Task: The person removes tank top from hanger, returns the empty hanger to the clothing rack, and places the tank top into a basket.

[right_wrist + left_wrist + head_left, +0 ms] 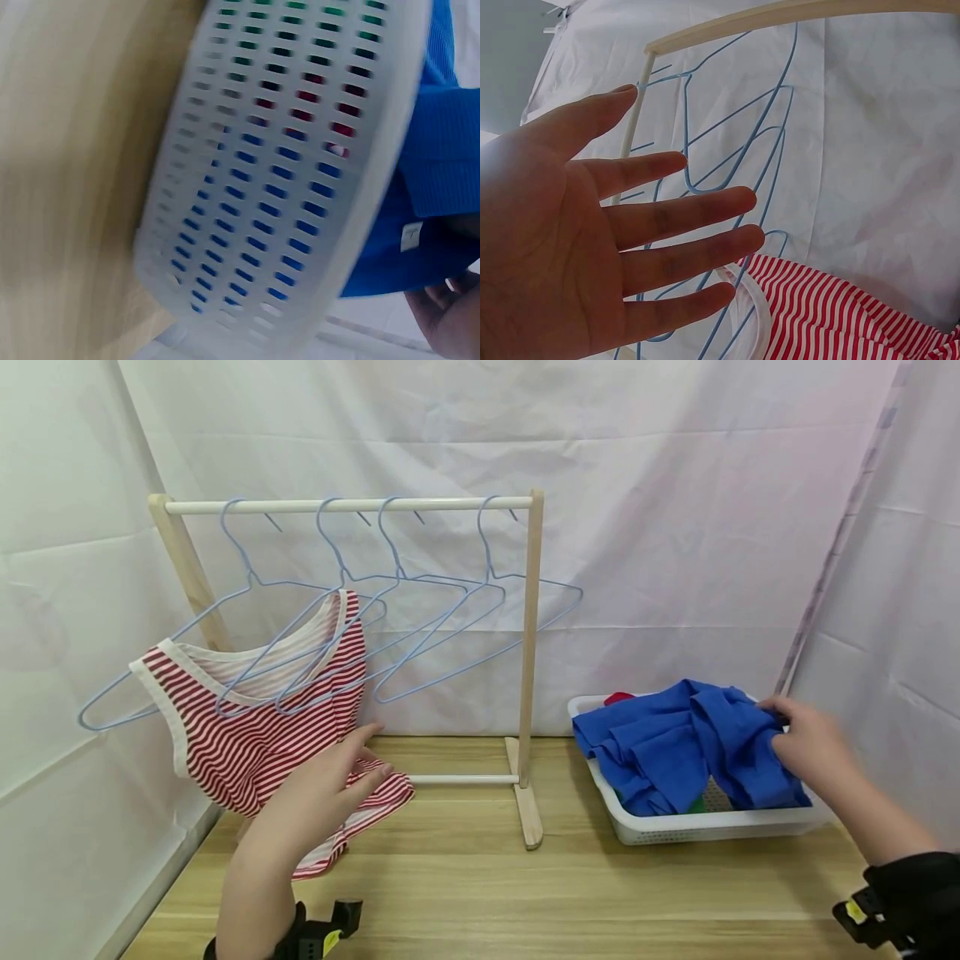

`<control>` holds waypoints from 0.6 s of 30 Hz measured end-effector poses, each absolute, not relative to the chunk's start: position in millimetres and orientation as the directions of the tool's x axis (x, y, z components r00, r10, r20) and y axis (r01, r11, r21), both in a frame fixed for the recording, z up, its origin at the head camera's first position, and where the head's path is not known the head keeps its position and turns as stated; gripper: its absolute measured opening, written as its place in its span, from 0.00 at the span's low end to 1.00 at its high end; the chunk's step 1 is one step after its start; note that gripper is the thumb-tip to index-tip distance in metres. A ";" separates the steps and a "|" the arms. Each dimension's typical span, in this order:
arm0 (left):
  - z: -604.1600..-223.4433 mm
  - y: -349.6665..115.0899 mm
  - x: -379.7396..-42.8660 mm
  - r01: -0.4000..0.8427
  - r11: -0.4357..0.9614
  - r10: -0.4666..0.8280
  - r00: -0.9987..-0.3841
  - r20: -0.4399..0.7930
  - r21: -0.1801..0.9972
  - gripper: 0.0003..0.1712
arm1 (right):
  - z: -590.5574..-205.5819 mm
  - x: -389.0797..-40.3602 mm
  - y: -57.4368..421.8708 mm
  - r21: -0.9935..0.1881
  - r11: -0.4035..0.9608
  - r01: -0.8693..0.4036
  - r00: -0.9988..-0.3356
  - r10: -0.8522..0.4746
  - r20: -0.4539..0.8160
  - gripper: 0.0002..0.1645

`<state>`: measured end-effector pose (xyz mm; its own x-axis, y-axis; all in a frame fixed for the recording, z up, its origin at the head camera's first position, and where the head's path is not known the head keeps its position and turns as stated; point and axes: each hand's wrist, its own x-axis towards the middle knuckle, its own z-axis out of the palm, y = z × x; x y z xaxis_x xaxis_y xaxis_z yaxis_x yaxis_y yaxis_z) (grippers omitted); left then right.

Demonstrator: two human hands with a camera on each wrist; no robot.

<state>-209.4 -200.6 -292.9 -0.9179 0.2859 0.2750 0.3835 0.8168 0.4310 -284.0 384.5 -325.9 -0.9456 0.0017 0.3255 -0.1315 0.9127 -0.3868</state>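
A blue garment [675, 743] lies bunched in a white perforated basket [712, 828], draped over its left rim. At the basket's right end my right hand [813, 747] grips an edge of the cloth. The right wrist view shows a small white tag [410, 236] on the blue garment near that hand. My left hand [322, 785] hovers before a red-and-white striped tank top [277, 760], fingers spread and holding nothing. That top hangs on a light blue hanger [116, 724] at the rack's left end.
A wooden rack [531, 652] with a white rail [442, 504] stands on the wood-grain table [480, 893]. Several more blue hangers [480, 668] hang there, overlapping. Red cloth [618, 697] and green cloth [697, 806] peek from the basket. White curtains enclose the back and sides.
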 end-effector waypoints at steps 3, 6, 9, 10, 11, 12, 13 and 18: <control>-293.0 -200.6 -209.6 0.381 0.820 0.283 -0.919 0.275 0.428 0.33 | -332.1 -284.9 381.9 -0.313 0.942 -0.118 -0.947 -0.012 0.322 0.28; -293.7 -200.6 -209.7 0.380 0.820 0.283 -0.919 0.274 0.428 0.32 | -336.7 -285.3 378.6 -0.273 0.956 -0.105 -0.952 -0.017 0.306 0.26; -294.1 -200.9 -209.6 0.379 0.823 0.282 -0.919 0.275 0.424 0.31 | -339.9 -285.4 374.1 -0.234 0.967 -0.098 -0.954 -0.024 0.300 0.25; -294.1 -201.0 -209.7 0.379 0.824 0.282 -0.919 0.277 0.421 0.31 | -340.6 -285.2 372.3 -0.221 0.970 -0.099 -0.954 -0.030 0.299 0.24; -294.1 -201.1 -209.8 0.379 0.825 0.282 -0.919 0.276 0.419 0.31 | -341.3 -285.0 370.6 -0.209 0.973 -0.103 -0.954 -0.037 0.297 0.24; -294.2 -201.2 -209.8 0.379 0.826 0.282 -0.919 0.276 0.417 0.31 | -342.0 -284.7 369.2 -0.198 0.974 -0.107 -0.955 -0.045 0.294 0.23; -294.2 -201.3 -209.9 0.378 0.827 0.282 -0.919 0.275 0.415 0.31 | -342.9 -284.6 367.9 -0.189 0.976 -0.110 -0.956 -0.052 0.289 0.23; -294.4 -201.1 -210.2 0.373 0.827 0.280 -0.922 0.269 0.420 0.32 | -348.3 -284.0 366.8 -0.156 0.981 -0.115 -0.975 -0.082 0.207 0.21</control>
<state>-210.2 -201.1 -294.4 -0.9218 0.2796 0.2687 0.3733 0.8273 0.4197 -284.0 366.8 -348.3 -0.9749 -0.0818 0.2072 -0.1155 0.9810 -0.1559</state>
